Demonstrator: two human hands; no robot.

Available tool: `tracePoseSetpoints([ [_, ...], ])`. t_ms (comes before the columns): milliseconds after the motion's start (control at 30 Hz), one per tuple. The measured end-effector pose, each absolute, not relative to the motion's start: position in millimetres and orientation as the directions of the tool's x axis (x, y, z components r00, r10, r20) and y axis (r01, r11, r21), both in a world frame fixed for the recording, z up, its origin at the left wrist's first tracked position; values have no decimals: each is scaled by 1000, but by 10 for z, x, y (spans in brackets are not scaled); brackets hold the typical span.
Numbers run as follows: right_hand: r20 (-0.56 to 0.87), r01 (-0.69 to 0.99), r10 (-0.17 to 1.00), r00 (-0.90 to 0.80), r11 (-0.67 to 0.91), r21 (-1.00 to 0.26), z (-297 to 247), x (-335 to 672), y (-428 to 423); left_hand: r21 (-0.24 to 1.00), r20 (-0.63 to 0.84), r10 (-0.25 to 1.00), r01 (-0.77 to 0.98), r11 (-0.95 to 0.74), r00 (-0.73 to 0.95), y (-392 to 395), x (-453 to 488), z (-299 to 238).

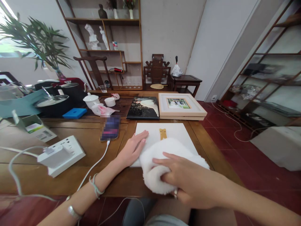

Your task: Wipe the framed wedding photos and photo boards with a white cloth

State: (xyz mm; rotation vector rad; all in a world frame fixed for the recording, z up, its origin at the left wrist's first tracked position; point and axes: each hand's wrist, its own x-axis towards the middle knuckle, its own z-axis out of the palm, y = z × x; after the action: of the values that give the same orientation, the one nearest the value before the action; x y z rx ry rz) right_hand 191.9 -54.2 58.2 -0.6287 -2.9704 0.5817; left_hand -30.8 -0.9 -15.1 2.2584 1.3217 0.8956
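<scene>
A white panel [174, 129] lies flat on the wooden table before me, with a small yellow-brown animal-shaped figure [162, 134] on it. My left hand [135, 147] rests on the panel's left side, fingers stretched out and close together, holding nothing. In my right hand [181, 175] is a fluffy white cloth [164, 150], bunched between the fingers and thumb. The cloth covers the lower right part of the panel and hangs over its near edge. A ring shows on one right-hand finger.
Behind the panel lie a dark picture panel [143, 108] and a light wooden photo frame [199, 110]. To the left are a phone [111, 127] on a cable, a white power strip [67, 155], a blue box [74, 113], a white teapot [91, 99] and a dark pan [53, 105].
</scene>
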Motion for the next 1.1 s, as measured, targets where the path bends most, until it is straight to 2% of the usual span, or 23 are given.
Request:
tracePoseSetpoints([
  [100,-57,497,514,-856,789,-361,541,2004,-376,581,307,867,644,-498,394,8,-308,-179],
  [233,5,663,687,-727,703,-258,454,2004,48,586,310,873,648,-487,376,8,-302,-175],
  [400,92,730,748,-658,663,-168,386,1716,323,625,363,878,617,-478,312,-27,-319,-119],
  [500,116,650,669,-734,741,-165,372,1527,199,645,421,861,574,-504,283,-32,-347,-122],
  [600,90,434,462,-882,873,-225,424,1493,-29,671,433,867,553,-493,247,-32,-361,-138],
  [667,60,317,347,-936,905,-284,489,1572,-150,682,418,877,556,-474,236,-35,-355,-139],
  [733,9,306,326,-945,895,-323,553,1702,-198,680,385,887,571,-460,256,-36,-339,-135],
  [800,-57,384,388,-920,861,-333,593,1841,-160,660,336,892,600,-452,302,-30,-319,-135],
  [867,-80,499,500,-862,814,-298,602,1954,-49,631,298,891,630,-453,342,-16,-303,-145],
  [933,-50,606,612,-789,761,-233,588,2016,109,602,290,889,655,-458,355,1,-294,-164],
  [1000,-17,665,677,-736,719,-201,572,2018,286,578,300,884,669,-467,357,15,-291,-185],
  [1100,8,692,721,-692,667,-276,573,1900,546,560,316,879,678,-477,357,21,-292,-205],
])
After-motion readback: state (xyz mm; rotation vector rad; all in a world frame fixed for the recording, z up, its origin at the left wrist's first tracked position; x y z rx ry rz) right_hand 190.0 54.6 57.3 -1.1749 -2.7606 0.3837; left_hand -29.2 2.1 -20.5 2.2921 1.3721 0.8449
